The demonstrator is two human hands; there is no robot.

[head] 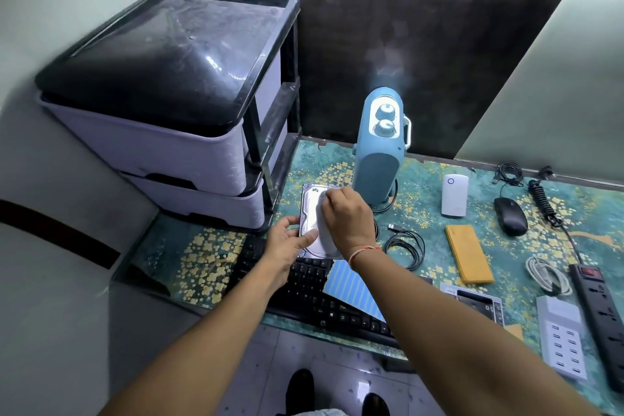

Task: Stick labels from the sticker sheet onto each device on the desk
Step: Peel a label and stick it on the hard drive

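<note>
Here, a bare hard drive (312, 213) on the patterned desk (422, 186), just beyond the black keyboard (314, 290). Left hand (287, 243) gripping the drive's near-left corner, thumb laid across its metal top, fingers curled round the left edge. Right hand (347, 219) curled over the drive's right half, fingertips pressing down near the far edge on something pale; whether a label or a cloth, cannot tell. Blue-and-white striped sticker sheet (351, 290) lying across the keyboard's right part, partly under the right forearm. Behind the drive, upright, a blue heater-like appliance (380, 152) with two knobs. To the right, well apart: white plug-in adapter (455, 194), black mouse (510, 216), yellow flat pack (467, 253), coiled black cable (403, 246), white cable (547, 273), black power strip (604, 317), white multi-port USB charger (562, 338). At the desk's left end, a drawer unit (162, 132) with black frame and pale drawers.
</note>
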